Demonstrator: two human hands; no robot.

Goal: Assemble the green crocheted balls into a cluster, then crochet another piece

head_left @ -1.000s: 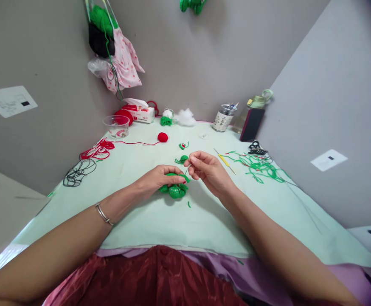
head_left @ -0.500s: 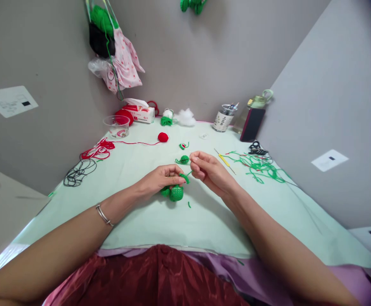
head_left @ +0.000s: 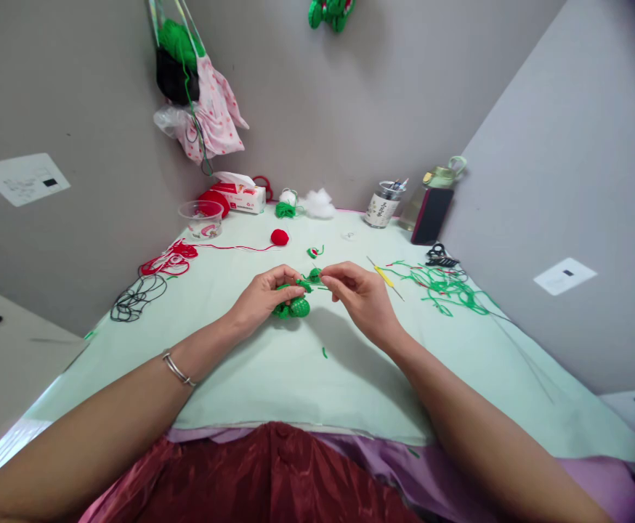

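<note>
My left hand (head_left: 277, 290) is closed on a green crocheted piece (head_left: 298, 307), its thumb and fingers pinching the upper edge. Rounded, ball-like parts of the piece hang below the fingers; the palm hides the rest. Just to the right, my right hand (head_left: 353, 287) is closed in a pinch on a strand of green yarn (head_left: 317, 284) running across from the piece. Whether a needle is also between those fingertips is too small to tell. Behind the fingertips lies a small green crocheted ball (head_left: 314, 274), partly covered. Farther back is a little green, white and red piece (head_left: 314, 252).
A yellow-handled crochet hook (head_left: 383, 276) and tangled green yarn (head_left: 451, 287) lie to the right. Red yarn (head_left: 170, 258) and black cord (head_left: 137, 298) lie left. Along the back stand a plastic tub (head_left: 202, 225), tissue box (head_left: 244, 197), pen holder (head_left: 383, 205) and phone (head_left: 431, 216).
Both hands have risen slightly away from me with the green piece, which has tilted. My right hand has come closer to my left, shortening the yarn between them.
</note>
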